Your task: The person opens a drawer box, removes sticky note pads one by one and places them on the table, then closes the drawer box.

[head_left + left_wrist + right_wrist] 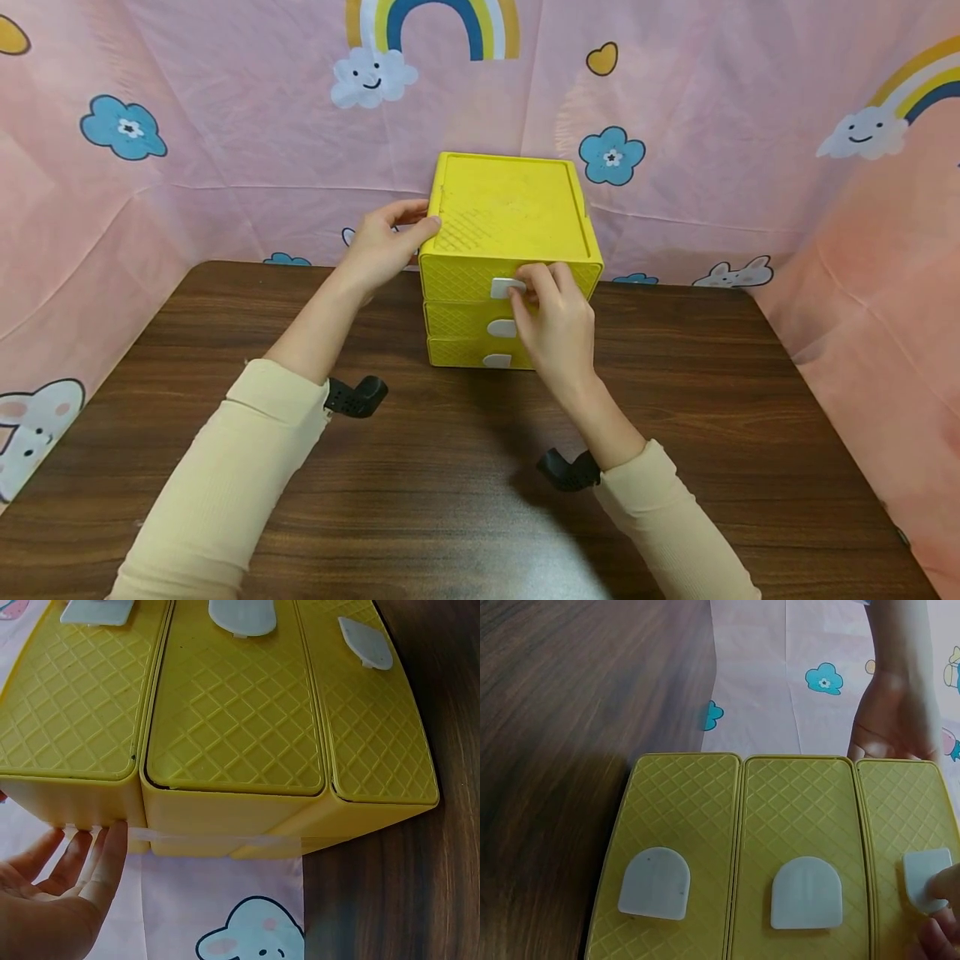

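I see left hand (386,242) at left, fingers extended, touching left wall of yellow three-drawer box (517,204), thumb at top edge. Box stands at far middle of brown wood-grain table (420,492). White middle-drawer tab (501,328) shows below. At right, right hand (558,325) pinches white top-drawer tab (503,288).

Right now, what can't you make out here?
Every view: inside the yellow drawer unit, hidden by its drawer fronts.
Right wrist: most of the right hand, cut off by the right edge.
Head: some fingertips of the left hand, behind the unit.
Left wrist: middle handle, cut by the top edge.
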`<action>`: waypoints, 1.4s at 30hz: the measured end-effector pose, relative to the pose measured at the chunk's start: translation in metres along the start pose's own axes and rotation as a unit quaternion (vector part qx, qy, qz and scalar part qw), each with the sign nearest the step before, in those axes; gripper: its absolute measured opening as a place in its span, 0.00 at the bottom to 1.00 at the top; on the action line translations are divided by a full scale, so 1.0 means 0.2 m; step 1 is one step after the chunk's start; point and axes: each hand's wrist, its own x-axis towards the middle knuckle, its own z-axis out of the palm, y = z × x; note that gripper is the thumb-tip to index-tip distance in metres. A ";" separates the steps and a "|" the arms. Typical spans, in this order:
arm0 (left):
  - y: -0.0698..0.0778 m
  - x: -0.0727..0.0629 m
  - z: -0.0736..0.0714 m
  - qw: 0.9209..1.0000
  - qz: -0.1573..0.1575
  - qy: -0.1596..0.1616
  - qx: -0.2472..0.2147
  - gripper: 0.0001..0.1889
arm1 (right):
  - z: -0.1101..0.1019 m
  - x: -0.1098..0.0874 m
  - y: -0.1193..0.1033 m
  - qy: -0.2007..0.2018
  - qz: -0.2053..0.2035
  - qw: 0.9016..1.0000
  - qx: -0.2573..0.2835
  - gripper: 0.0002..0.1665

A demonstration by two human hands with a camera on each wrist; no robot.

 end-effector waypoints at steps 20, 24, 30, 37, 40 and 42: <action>0.01 0.00 0.00 1.000 -0.006 -0.014 -0.018 0.28 | -0.03 0.01 0.01 -0.012 -0.020 1.000 -0.009 0.04; 0.01 0.00 0.00 1.000 -0.008 -0.017 -0.018 0.28 | -0.03 0.01 0.00 -0.012 -0.024 1.000 -0.009 0.04; 0.01 0.00 0.00 1.000 -0.009 -0.021 -0.013 0.29 | -0.05 0.00 0.01 -0.014 -0.037 0.999 -0.017 0.03; 0.01 0.00 0.00 1.000 -0.011 -0.022 -0.010 0.29 | -0.07 -0.01 0.00 -0.016 -0.063 0.997 -0.033 0.03; 0.02 0.00 -0.01 1.000 -0.010 -0.022 -0.006 0.29 | -0.08 -0.02 -0.01 -0.016 -0.072 0.997 -0.039 0.03; 0.02 0.00 -0.01 1.000 -0.011 -0.023 -0.008 0.29 | -0.08 -0.02 -0.01 -0.011 -0.077 0.996 -0.039 0.03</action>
